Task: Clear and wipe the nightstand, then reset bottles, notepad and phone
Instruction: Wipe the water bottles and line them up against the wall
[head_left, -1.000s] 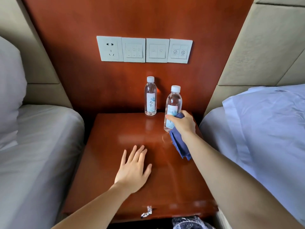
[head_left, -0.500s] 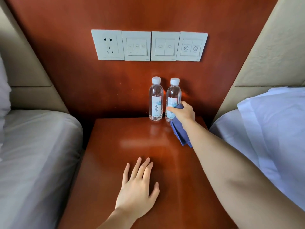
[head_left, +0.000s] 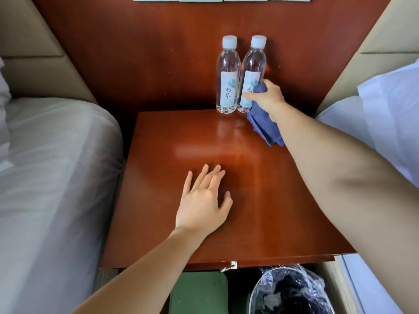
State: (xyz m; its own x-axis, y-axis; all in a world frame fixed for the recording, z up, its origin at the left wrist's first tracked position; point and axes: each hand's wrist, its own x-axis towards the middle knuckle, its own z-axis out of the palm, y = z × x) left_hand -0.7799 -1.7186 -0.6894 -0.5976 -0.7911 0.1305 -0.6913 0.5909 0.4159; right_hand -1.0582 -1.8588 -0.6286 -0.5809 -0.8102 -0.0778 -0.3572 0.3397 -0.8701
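At the back edge of the nightstand (head_left: 249, 211), against the red-brown wall panel (head_left: 147, 53), I see two capped water bottles standing upright side by side, touching or nearly so. The left water bottle (head_left: 227, 75) stands free. My right hand (head_left: 268, 96) is wrapped around the lower part of the right water bottle (head_left: 251, 71), with the thumb lying across its pale label and the fingers curled behind it. The same hand has a blue cloth (head_left: 264, 125) bunched between palm and bottle; the loose end hangs down over the tabletop by the wrist. I cannot tell whether that bottle's base rests fully on the wood.

My left hand (head_left: 201, 200) lies palm down near the middle of the polished top, fingers straight and slightly spread, holding nothing.

A grey-covered bed (head_left: 52, 177) flanks the nightstand on the left and white bedding (head_left: 390, 114) on the right. Below the front edge sit a bin lined with clear plastic (head_left: 292, 291) and a green object (head_left: 199, 293) beside it.
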